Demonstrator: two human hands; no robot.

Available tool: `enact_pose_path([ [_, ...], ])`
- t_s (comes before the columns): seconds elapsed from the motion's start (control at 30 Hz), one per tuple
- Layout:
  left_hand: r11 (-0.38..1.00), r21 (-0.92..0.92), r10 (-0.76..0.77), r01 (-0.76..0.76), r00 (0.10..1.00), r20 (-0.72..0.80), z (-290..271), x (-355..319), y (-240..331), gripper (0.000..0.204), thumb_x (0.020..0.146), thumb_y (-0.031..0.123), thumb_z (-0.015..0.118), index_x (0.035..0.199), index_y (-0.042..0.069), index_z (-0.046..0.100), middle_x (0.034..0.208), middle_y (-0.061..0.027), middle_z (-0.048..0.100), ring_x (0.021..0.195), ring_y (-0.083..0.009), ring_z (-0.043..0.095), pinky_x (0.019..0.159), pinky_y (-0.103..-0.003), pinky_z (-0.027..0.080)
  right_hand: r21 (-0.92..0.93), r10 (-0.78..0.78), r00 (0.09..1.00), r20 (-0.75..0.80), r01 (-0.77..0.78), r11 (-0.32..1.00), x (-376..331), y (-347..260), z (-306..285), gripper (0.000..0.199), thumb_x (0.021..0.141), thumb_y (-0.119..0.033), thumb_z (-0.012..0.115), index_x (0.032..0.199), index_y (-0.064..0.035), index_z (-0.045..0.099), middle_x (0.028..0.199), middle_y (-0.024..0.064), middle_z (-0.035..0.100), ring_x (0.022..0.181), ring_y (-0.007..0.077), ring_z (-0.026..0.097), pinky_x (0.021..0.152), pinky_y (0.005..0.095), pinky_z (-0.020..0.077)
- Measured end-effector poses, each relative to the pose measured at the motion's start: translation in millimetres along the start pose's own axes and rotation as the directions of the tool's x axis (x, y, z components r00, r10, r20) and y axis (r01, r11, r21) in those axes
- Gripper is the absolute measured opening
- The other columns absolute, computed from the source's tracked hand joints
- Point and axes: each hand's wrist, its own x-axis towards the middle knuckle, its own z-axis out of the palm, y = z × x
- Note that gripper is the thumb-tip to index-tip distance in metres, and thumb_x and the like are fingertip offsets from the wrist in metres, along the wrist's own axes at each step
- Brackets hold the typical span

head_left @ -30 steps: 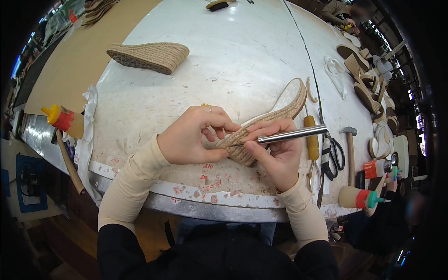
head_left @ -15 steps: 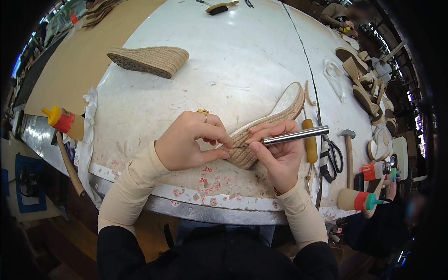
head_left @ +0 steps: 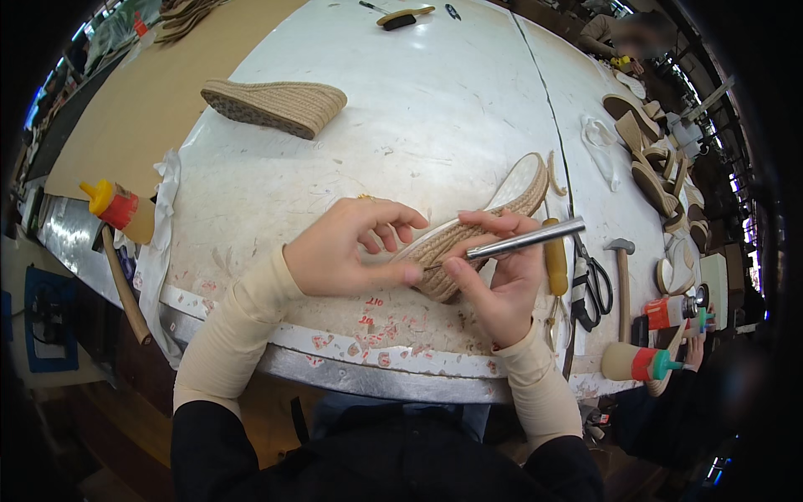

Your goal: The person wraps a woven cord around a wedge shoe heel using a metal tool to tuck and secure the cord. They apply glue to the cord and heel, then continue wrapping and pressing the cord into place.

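Note:
My right hand (head_left: 508,266) is closed around a slim metal-handled awl (head_left: 531,238), whose thin tip points left at the rope-wrapped side of a wedge shoe sole (head_left: 525,194). The sole lies tilted on the table, its white insole up and its thick heel end toward me, partly hidden behind my right hand. My left hand (head_left: 347,251) is beside the heel, fingers loosely bent and apart from the thumb. Its thumb tip is at the awl's point; I see nothing held in that hand. A second rope-wrapped wedge sole (head_left: 280,109) lies farther off to the left.
Right of the sole lie a yellow-handled screwdriver (head_left: 555,259), black scissors (head_left: 592,289) and a hammer (head_left: 623,284). Glue bottles stand at the right (head_left: 631,361) and left (head_left: 121,209). A brush (head_left: 403,18) lies at the back; several soles (head_left: 657,180) are heaped far right.
My left thumb and fingers have parted from their pinch near the heel, and the fingers have spread. The awl stays in my right hand, its handle shifted slightly up and left.

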Motion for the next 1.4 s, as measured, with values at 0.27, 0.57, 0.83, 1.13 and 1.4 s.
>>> enact_pose_path([
  [0.27, 0.994, 0.098, 0.05, -0.05, 0.999, 0.002, 11.0, 0.3, 3.9, 0.046, 0.067, 0.008, 0.083, 0.11, 0.003, 0.067, 0.091, -0.0071, 0.066, 0.083, -0.0157, 0.066, 0.074, -0.027, 0.055, 0.158, 0.054, 0.998, -0.039, -0.047, 0.986, -0.6, 3.0, 5.6, 0.051, 0.08, 0.01, 0.068, 0.119, -0.0013, 0.036, 0.116, 0.0194, 0.055, 0.089, 0.0149, 0.064, 0.084, 0.0263, 0.0503],
  [0.57, 0.952, 0.209, 0.244, -0.221, 0.966, -0.088, 10.5, -0.7, 8.8, 0.025, 0.065, 0.004, 0.083, 0.088, 0.006, 0.072, 0.08, -0.0044, 0.064, 0.071, -0.016, 0.062, 0.063, -0.027, 0.049, 0.194, 0.033, 0.997, -0.075, -0.018, 0.981, 0.1, 6.9, -2.4, 0.052, 0.081, 0.01, 0.067, 0.12, -0.0028, 0.037, 0.11, 0.0173, 0.057, 0.086, 0.0141, 0.064, 0.083, 0.0271, 0.0491],
  [0.83, 0.939, 0.248, 0.262, -0.237, 0.962, -0.073, 16.7, -1.8, 5.5, 0.014, 0.073, 0.001, 0.075, 0.083, 0.004, 0.065, 0.077, -0.006, 0.062, 0.07, -0.019, 0.06, 0.064, -0.029, 0.048, 0.188, 0.033, 0.997, -0.074, -0.019, 0.982, -0.2, 6.4, -0.7, 0.05, 0.08, 0.01, 0.067, 0.119, -0.0026, 0.038, 0.11, 0.0159, 0.057, 0.086, 0.0143, 0.064, 0.08, 0.0257, 0.0499],
  [1.13, 0.996, 0.025, -0.073, 0.081, 0.967, -0.243, 16.1, -3.1, -3.5, 0.006, 0.092, 0.003, 0.058, 0.089, -0.002, 0.055, 0.072, -0.0042, 0.058, 0.062, -0.0088, 0.053, 0.059, -0.023, 0.045, 0.15, 0.062, 0.997, -0.05, -0.053, 0.987, 0.3, 5.1, 1.0, 0.048, 0.08, 0.009, 0.069, 0.117, -0.0016, 0.039, 0.112, 0.016, 0.056, 0.088, 0.0146, 0.064, 0.08, 0.0254, 0.0508],
  [1.4, 0.953, 0.074, -0.282, 0.293, 0.95, -0.132, 7.4, -3.1, -1.0, 0.01, 0.094, 0.007, 0.058, 0.093, -0.002, 0.06, 0.076, -0.0043, 0.061, 0.067, -0.0082, 0.055, 0.063, -0.023, 0.046, 0.151, 0.071, 0.997, -0.028, -0.066, 0.986, 0.3, 4.6, 3.7, 0.046, 0.081, 0.009, 0.069, 0.115, -0.0009, 0.039, 0.114, 0.0165, 0.055, 0.09, 0.0159, 0.064, 0.08, 0.0255, 0.0517],
])
